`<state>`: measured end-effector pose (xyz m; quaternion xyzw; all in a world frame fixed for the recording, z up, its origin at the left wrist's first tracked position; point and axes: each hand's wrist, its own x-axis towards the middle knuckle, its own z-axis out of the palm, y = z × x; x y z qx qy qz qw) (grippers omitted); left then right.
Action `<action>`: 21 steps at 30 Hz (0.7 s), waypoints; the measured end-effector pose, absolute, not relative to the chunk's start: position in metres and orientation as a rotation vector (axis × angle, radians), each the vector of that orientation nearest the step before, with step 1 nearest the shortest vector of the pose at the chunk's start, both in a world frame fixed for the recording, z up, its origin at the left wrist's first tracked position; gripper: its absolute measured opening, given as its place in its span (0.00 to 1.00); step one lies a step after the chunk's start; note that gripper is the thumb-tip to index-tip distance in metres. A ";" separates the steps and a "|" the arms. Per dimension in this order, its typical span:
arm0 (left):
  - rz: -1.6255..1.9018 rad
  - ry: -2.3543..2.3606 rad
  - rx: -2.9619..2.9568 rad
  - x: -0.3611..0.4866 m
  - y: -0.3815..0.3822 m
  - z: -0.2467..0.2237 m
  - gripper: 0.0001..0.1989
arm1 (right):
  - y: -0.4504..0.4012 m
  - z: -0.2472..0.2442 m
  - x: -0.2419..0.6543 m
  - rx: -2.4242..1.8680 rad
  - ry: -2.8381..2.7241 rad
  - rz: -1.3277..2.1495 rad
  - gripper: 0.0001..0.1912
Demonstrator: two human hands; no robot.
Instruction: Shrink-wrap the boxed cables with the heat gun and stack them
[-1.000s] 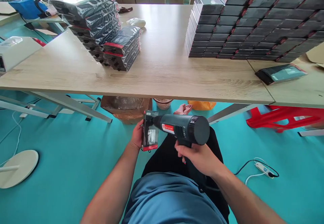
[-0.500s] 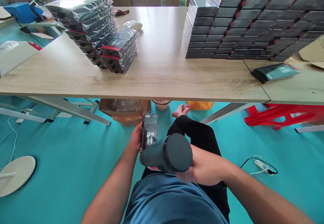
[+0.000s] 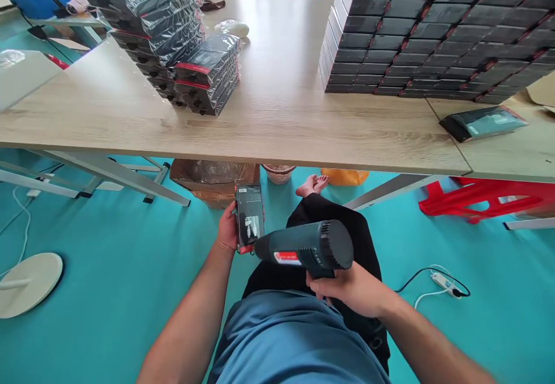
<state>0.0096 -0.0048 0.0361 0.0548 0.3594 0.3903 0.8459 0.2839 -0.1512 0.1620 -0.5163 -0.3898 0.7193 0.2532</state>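
My left hand [image 3: 228, 226] grips the left side of a flat black box [image 3: 250, 213] with a picture and a red lower edge, held below the table's front edge. In my right hand [image 3: 347, 288] is the handle of a dark green heat gun [image 3: 303, 246] with a red and white label. Its nozzle points left at the lower right corner of the box, very near it. The box's right edge shows no fingers now.
On the wooden table [image 3: 277, 135] stand film-wrapped boxes [image 3: 139, 19] at left and a large stack of dark boxes [image 3: 433, 37] at right. A single box [image 3: 483, 122] lies near the right front. Under the table are a carton [image 3: 212, 178] and a red stool [image 3: 489, 199].
The heat gun has swung to lie more sideways and moved right, with its label now showing. The box has shifted slightly left and up. The whole view has tilted down a little.
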 end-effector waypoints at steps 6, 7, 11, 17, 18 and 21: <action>1.014 0.735 0.100 0.008 0.003 0.039 0.32 | -0.155 0.164 0.264 -1.334 -0.891 1.944 0.09; 1.044 0.746 0.078 0.008 0.005 0.040 0.32 | -0.153 0.164 0.263 -1.308 -0.919 1.972 0.09; 1.204 0.908 -0.062 0.005 0.011 0.039 0.31 | -0.145 0.157 0.272 -1.484 -0.884 1.656 0.09; 1.365 1.026 -0.130 0.001 0.012 0.024 0.26 | -0.141 0.158 0.272 -1.276 -0.857 1.891 0.11; 1.361 1.016 -0.129 0.001 0.011 0.022 0.26 | -0.140 0.160 0.269 -1.246 -0.857 1.892 0.11; 1.333 0.978 -0.140 0.002 0.009 0.018 0.26 | -0.135 0.162 0.261 -1.257 -0.795 1.746 0.12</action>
